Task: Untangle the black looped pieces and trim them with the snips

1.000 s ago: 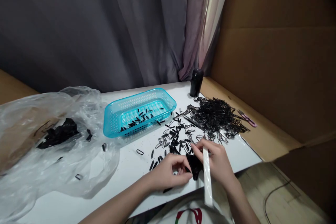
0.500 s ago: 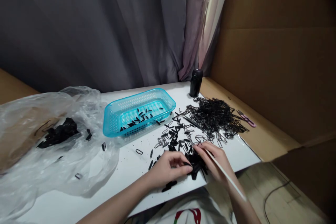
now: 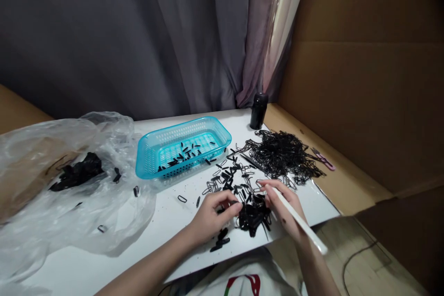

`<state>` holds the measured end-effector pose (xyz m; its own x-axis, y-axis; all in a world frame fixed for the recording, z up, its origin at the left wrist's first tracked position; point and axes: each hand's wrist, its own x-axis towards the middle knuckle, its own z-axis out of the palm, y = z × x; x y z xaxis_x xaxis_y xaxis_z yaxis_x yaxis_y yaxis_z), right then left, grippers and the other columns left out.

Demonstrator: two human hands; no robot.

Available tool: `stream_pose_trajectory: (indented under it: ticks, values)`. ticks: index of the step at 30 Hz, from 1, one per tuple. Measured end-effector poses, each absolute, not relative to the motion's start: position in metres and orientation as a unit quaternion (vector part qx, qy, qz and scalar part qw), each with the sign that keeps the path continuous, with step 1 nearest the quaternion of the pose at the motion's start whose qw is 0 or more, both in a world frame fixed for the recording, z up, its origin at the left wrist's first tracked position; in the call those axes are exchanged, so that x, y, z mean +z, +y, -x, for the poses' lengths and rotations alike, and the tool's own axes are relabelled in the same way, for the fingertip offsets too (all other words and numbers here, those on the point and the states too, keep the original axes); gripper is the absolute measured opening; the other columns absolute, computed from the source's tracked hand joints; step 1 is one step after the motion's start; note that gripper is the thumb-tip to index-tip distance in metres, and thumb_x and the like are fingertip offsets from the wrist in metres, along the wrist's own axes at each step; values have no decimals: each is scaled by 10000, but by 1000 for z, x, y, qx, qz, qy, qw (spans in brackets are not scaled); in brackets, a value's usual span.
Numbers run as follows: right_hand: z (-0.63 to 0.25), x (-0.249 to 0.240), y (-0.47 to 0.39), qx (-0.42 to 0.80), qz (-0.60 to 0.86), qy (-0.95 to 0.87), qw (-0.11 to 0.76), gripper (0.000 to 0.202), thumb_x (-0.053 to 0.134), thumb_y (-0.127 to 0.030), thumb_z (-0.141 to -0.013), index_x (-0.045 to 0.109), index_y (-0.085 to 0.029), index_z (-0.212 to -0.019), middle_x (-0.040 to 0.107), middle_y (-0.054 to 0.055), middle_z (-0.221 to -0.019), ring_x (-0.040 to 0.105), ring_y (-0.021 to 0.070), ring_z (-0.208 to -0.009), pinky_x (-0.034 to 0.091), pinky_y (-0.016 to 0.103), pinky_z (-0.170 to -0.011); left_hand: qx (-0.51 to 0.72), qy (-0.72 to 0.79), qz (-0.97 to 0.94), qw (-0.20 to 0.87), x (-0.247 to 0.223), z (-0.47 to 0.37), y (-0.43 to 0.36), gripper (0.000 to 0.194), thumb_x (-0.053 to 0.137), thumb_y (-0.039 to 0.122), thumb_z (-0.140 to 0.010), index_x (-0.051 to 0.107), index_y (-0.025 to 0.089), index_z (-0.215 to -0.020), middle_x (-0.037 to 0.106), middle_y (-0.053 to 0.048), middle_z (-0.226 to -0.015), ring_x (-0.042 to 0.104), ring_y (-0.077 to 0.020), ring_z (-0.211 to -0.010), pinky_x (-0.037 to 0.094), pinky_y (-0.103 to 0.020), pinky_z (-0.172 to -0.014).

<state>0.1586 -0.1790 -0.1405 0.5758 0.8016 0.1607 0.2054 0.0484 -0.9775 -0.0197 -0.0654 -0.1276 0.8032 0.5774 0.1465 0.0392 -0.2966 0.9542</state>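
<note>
My right hand (image 3: 286, 206) is closed round one white tool (image 3: 301, 224), slanting back over the wrist. My left hand (image 3: 217, 215) is curled, thumb near forefinger; whether it grips anything I cannot tell. Two hands, one tool. Between them on the one table (image 3: 187, 263) lies one cluster of black pieces (image 3: 253, 216), overlapping too closely to count. Beyond it, to the right, sits one heap of loops (image 3: 284, 155), likewise uncountable. One pair of scissors (image 3: 324, 159) lies just beside the heap. One black jar (image 3: 258, 111) stands upright behind. One blue basket (image 3: 144, 162) holds many small black strips (image 3: 183, 157). One clear bag (image 3: 114, 222) spreads at left.
</note>
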Motion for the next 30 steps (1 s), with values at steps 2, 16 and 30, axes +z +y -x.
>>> stream_pose_trajectory:
  ticks: [2,16,30]
  values:
    - [-155,-139,-175,265,625,-352,644,405,485,-544,-966,671,-185,-987,671,38,-821,544,121,-492,419,248,-468,267,166,-798,514,-119,24,-69,155,626,269,-876,661,192,-746,707,-71,-797,625,-209,-770,485,-333,-745]
    - [-131,-142,-176,323,572,-264,706,481,583,-657,-860,656,-182,-882,677,33,-782,516,106,-478,408,231,-459,296,203,-927,112,-117,23,-133,144,488,138,-954,629,161,-934,483,-195,-1505,372,-372,-1436,351,-650,-1130]
    - [-147,-148,-203,226,644,-365,633,561,559,-705,-831,765,-193,-731,639,50,-733,581,238,-758,450,316,-713,420,311,-823,221,-142,49,-150,210,513,186,-975,692,243,-1071,744,-83,-1103,678,-244,-1084,581,-438,-935]
